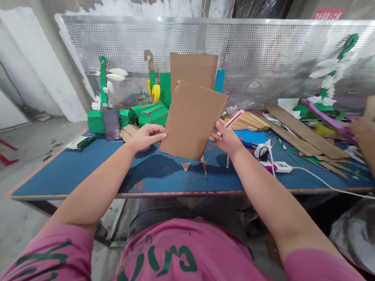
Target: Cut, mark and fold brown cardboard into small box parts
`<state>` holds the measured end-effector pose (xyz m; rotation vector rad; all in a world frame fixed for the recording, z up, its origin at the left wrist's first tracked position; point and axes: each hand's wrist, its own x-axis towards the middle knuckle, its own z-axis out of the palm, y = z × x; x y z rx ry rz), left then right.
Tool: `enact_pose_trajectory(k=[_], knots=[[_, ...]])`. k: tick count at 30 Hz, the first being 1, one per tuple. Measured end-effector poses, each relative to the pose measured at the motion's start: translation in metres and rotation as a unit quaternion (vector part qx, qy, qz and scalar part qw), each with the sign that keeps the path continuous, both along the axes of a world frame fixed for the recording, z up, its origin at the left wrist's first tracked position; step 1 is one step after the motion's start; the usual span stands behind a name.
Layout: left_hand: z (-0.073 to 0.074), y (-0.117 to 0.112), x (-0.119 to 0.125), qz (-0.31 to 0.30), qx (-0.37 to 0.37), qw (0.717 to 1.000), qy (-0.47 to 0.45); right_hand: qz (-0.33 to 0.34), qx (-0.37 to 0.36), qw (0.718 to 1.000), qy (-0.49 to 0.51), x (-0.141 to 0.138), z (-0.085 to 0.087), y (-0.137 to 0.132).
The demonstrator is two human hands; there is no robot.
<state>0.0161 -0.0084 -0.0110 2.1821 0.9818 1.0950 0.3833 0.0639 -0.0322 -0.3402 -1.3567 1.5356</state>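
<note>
A brown cardboard sheet is held up over the blue table, its face toward me. My left hand pinches its lower left edge between thumb and fingers. On the right edge, my right hand grips the sheet and also holds a slim pink utility knife, which points up and to the right. Behind the sheet stands another cardboard piece, partly hidden. Small cardboard scraps lie on the table below the held sheet.
Green-covered cardboard shapes stand at the back left, near a green stem with white petals. Cardboard strips and a white power strip lie to the right. A co-worker's hand works at far right. Perforated metal backs the table.
</note>
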Motion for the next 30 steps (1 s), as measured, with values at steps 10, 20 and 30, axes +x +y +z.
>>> enact_pose_trajectory(k=[10,20,30], knots=[[-0.0020,0.0016,0.0045,0.041,-0.005,0.998,-0.046,-0.018,0.013,0.999,-0.040,-0.0030,-0.0039,0.0015],[-0.0056,0.0061,0.0005,0.040,0.004,0.999,-0.029,-0.038,0.030,0.996,-0.077,-0.0038,-0.0037,-0.0009],[-0.0073,0.0074,-0.0008,-0.010,-0.008,1.000,-0.026,-0.055,0.034,0.994,-0.091,-0.0034,-0.0051,-0.0003]])
